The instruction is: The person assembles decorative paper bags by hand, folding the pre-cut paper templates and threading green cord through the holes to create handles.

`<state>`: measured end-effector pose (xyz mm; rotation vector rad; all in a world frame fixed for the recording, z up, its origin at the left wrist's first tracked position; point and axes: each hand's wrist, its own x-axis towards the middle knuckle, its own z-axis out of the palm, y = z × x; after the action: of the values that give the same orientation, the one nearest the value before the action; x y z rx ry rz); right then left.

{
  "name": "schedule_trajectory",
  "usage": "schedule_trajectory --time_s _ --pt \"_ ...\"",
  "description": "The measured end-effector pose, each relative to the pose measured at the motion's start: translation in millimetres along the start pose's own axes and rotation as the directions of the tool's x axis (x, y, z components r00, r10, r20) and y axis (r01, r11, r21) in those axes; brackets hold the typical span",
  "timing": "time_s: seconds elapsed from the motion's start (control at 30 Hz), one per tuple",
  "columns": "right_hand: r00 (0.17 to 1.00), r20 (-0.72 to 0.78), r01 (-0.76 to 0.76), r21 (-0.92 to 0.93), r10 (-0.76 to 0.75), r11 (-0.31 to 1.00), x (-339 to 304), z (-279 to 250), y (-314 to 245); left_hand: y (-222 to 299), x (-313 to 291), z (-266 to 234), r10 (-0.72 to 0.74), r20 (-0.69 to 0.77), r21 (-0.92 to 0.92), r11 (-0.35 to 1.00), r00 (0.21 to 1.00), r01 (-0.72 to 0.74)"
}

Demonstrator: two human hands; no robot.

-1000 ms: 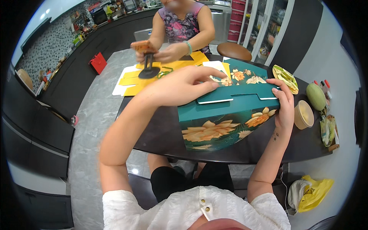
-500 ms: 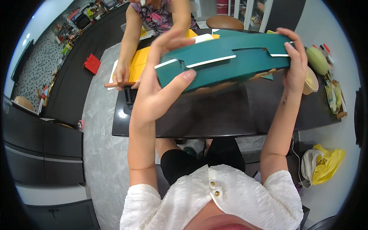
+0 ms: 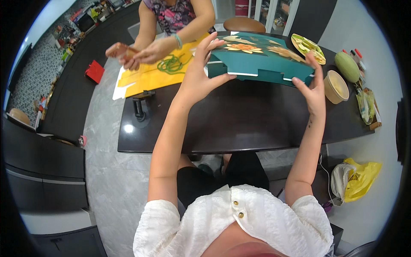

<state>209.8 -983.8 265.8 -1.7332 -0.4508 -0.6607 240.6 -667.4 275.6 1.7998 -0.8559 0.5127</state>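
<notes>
Between my two hands is a teal cardboard box (image 3: pixel 246 63) with orange and cream flower prints on its upper face and white-edged interlocking flaps along the side toward me. It is held up over the dark table (image 3: pixel 248 115). My left hand (image 3: pixel 200 81) grips its left end, thumb at the lower flap edge and fingers behind. My right hand (image 3: pixel 316 92) clasps the right end, with the thumb on the near side and fingers at the top corner. The far side and underside of the box are hidden.
Across the table a person holds a phone (image 3: pixel 122 50) over a yellow sheet (image 3: pixel 141 83) with green cord (image 3: pixel 171 64). A black phone stand (image 3: pixel 139 110) stands left. On the right are a plate (image 3: pixel 322 60) of sliced food, a melon (image 3: pixel 346 67) and a plastic tub (image 3: pixel 336 91).
The box has moved away from me and lower, and tilted so its flowered face shows. Across the table, the person has lifted the phone off toward the left, exposing the green cord.
</notes>
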Motion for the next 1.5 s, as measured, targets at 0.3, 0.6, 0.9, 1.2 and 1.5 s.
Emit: schedule_trajectory --time_s 0.3,0.6,0.9,1.2,1.5 --pt "0.982 0.069 -0.160 -0.217 0.178 0.963 -53 45 55 -66 -52 -3 -0.315 0.128 -0.057 0.944 0.940 0.324" --pt "0.887 0.461 0.283 -0.520 -0.013 0.806 21 98 -9 -66 -44 -7 -0.621 0.177 0.301 0.773 0.763 0.559" --pt "0.723 0.687 0.419 -0.347 -0.077 0.839 18 146 13 -78 -50 -1 -0.507 -0.093 0.166 0.841 0.857 0.516" --pt "0.845 0.526 0.295 -0.302 -0.100 0.906 22 137 5 -49 -43 1 -0.305 -0.129 0.177 0.929 0.944 0.325" --pt "0.848 0.528 0.170 -0.176 -0.052 0.970 31 115 -7 -32 -39 -9 -0.255 -0.049 0.044 0.965 0.966 0.257"
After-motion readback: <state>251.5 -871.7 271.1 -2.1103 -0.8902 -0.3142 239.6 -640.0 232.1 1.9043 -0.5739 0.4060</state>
